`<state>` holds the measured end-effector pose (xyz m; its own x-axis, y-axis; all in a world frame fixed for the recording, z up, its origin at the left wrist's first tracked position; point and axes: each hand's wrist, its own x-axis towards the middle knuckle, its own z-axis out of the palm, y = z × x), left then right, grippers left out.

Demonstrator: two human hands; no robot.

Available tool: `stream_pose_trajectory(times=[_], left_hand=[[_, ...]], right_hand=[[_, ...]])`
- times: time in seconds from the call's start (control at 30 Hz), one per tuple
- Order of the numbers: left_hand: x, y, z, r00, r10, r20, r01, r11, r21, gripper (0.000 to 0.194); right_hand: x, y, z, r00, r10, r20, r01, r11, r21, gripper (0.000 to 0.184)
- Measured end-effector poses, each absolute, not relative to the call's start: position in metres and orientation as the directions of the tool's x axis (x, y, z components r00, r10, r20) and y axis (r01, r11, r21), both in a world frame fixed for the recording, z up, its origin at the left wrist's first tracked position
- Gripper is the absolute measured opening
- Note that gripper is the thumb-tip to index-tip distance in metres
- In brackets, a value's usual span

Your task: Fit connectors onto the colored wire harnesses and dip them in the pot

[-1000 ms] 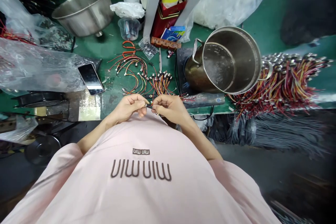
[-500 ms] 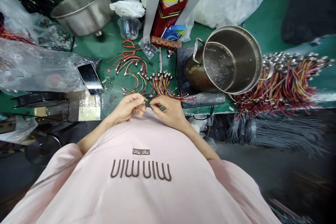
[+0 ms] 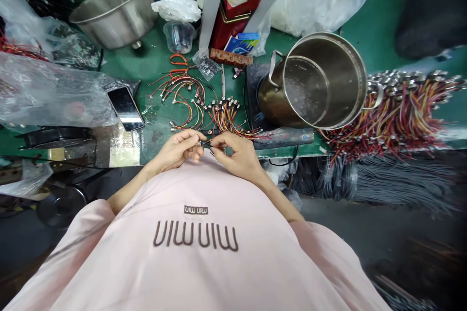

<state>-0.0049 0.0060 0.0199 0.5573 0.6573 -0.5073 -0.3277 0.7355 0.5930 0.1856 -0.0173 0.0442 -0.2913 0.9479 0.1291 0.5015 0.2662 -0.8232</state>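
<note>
Just above my shirt front, at the bench's near edge, my left hand [image 3: 181, 149] pinches a small metal connector [image 3: 199, 143] between thumb and forefinger. A short dark piece, perhaps sleeving or wire, runs from it toward my right hand [image 3: 235, 154]. The bent fingers of that hand close around thin wires, partly hidden by the fingers. Right behind the hands lies a bunch of red, yellow and black wires with metal ends [image 3: 226, 115]. Looser wire leads [image 3: 188, 88] curve to its left, near orange-handled scissors [image 3: 178, 63].
To the right, a tall metal pot [image 3: 277, 97] with liquid stands on a dark hot plate [image 3: 255, 77]. Beyond it is a large heap of wired connectors [image 3: 397, 116]. A phone [image 3: 125, 108] lies left, below a metal basin [image 3: 113, 17]. Grey cables [image 3: 394, 180] hang under the bench.
My right fingers have moved in to the connector and then drawn slightly back to the right. The left hand keeps its pinch, shifted slightly left. The view has tilted slightly.
</note>
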Motion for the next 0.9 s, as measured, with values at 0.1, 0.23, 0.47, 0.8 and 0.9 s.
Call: stream_pose_trajectory(times=[0.1,0.23,0.47,0.8,0.9], left_hand=[[-0.006,0.006,0.021,0.557,0.665,-0.498,-0.314,0.723,0.616,0.043],[-0.009,0.007,0.021,0.550,0.679,-0.486,-0.275,0.697,0.663,0.041],[-0.010,0.007,0.015,0.542,0.697,-0.469,-0.230,0.660,0.715,0.038],[-0.007,0.005,0.018,0.606,0.585,-0.540,-0.338,0.803,0.491,0.042],[-0.004,0.004,0.017,0.609,0.566,-0.556,-0.334,0.818,0.468,0.041]], right_hand=[[0.184,-0.018,0.043,-0.254,0.966,0.048,0.448,0.162,-0.879,0.008],[0.184,-0.016,0.040,-0.255,0.957,-0.138,0.286,-0.062,-0.956,0.004],[0.182,-0.012,0.045,-0.257,0.964,-0.067,0.347,0.027,-0.938,0.005],[0.185,-0.015,0.059,-0.373,0.914,0.157,0.552,0.355,-0.755,0.012],[0.185,-0.015,0.056,-0.407,0.897,0.173,0.571,0.398,-0.718,0.015]])
